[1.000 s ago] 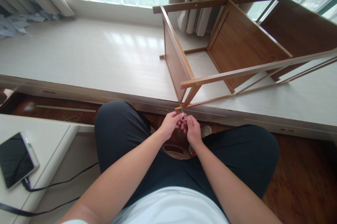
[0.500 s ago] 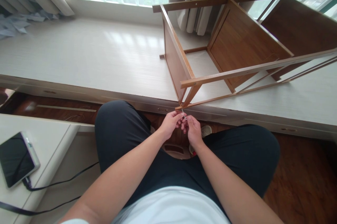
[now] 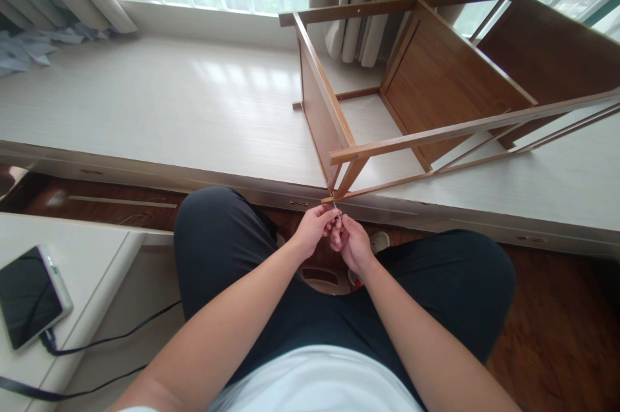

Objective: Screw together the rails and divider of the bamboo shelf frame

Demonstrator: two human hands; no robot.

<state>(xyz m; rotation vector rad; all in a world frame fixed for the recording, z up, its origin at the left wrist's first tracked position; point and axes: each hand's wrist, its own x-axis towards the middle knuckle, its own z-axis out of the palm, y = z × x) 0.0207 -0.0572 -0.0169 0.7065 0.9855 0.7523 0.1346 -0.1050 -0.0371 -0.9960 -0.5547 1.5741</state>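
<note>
A brown wooden shelf rack [image 3: 436,66] lies on its side on the pale window ledge, one corner jutting past the front edge. Just below that corner, my left hand [image 3: 312,228] pinches a thin metal hex key [image 3: 338,211] near the wood. My right hand [image 3: 356,244] is closed on the lower end of the same key, its fingers close against the left ones. The key's upper end reaches the leg end [image 3: 328,200]; whether it sits in a screw is too small to tell.
The window ledge [image 3: 145,95] with drawers runs across in front of me. At left, a phone [image 3: 31,296] with a black cable [image 3: 116,328] lies on a white table [image 3: 97,250]. Curtains [image 3: 358,5] hang behind the rack. My knees are spread either side of my hands.
My right hand's fingers have shifted slightly left and curled closer round the hex key's lower end. My left hand and the rack stay nearly in place.
</note>
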